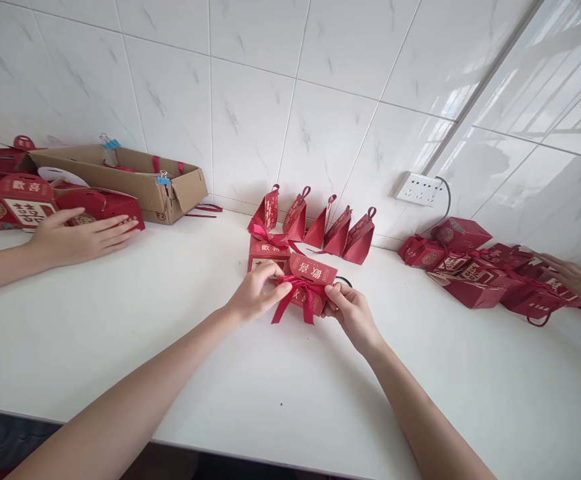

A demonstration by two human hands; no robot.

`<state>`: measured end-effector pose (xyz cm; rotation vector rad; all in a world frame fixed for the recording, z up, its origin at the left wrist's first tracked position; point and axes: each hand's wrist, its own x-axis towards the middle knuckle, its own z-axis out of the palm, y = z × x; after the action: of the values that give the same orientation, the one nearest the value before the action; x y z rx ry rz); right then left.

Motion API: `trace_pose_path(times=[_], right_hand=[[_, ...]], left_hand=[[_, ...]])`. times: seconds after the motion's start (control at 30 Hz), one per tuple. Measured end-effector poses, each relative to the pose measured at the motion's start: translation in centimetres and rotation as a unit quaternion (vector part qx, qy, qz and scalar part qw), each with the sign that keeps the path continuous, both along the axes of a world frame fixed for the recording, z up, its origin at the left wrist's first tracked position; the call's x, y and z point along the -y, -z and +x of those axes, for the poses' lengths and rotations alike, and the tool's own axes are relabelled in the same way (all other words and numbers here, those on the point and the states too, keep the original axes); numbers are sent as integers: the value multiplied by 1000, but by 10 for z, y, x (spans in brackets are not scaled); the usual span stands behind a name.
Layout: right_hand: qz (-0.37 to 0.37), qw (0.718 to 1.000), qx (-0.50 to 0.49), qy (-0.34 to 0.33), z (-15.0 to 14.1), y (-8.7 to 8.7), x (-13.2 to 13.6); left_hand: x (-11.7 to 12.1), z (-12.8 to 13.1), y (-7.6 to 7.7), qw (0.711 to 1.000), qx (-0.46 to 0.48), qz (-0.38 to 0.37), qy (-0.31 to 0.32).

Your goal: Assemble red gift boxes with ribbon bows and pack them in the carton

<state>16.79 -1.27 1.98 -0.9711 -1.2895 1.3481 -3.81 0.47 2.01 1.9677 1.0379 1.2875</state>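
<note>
A small red gift box (314,267) with gold Chinese characters is in front of me, tilted toward me. A red ribbon (315,313) is tied in a bow across its middle, its two tails hanging down the front. My left hand (256,293) pinches the bow's left side between thumb and fingers. My right hand (354,317) grips the box's right edge, thumb in front and fingers partly hidden behind. Just behind to the left stands another red box (265,248) with a ribbon bow on top.
Several red pyramid-shaped boxes (357,241) with loops line the tiled wall. At left, another person's hand (77,237) rests on red boxes (23,193) beside a cardboard carton (157,197). Another hand (577,280) touches piled red boxes (475,290) at right, near a power strip (420,189).
</note>
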Motion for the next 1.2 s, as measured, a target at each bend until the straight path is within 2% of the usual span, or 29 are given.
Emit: trace_pose_path(times=[0.07, 0.27, 0.43, 0.57, 0.8, 0.93, 1.0, 1.07, 1.13, 1.2], right_hand=[[-5, 1000, -12, 0, 0, 0, 0], [-6, 1000, -5, -2, 2, 0, -1], [-10, 1000, -6, -9, 4, 0, 0], [-34, 998, -47, -27, 4, -1, 0], [-75, 988, -126, -38, -1, -4, 1], [-77, 989, -124, -29, -3, -3, 1], [-30, 997, -67, -14, -1, -2, 1], [64, 997, 33, 18, 1, -1, 2], [183, 969, 158, 50, 4, -1, 4], [272, 921, 274, 48, 8, 0, 6]], left_hand=[[0, 0, 1, 1000, 0, 16, 12], [-4, 1, 3, 999, -2, 15, -35], [-5, 1, 5, 998, -9, 46, -52], [-4, 2, 6, 995, -9, 73, -60], [0, 13, 6, 995, 44, 43, -74], [2, 17, 6, 994, 68, 28, -77], [3, 16, 6, 995, 72, 20, -72], [3, 15, 6, 995, 74, 10, -60], [3, 13, 6, 996, 78, -4, -45], [4, 11, 5, 996, 84, -18, -29]])
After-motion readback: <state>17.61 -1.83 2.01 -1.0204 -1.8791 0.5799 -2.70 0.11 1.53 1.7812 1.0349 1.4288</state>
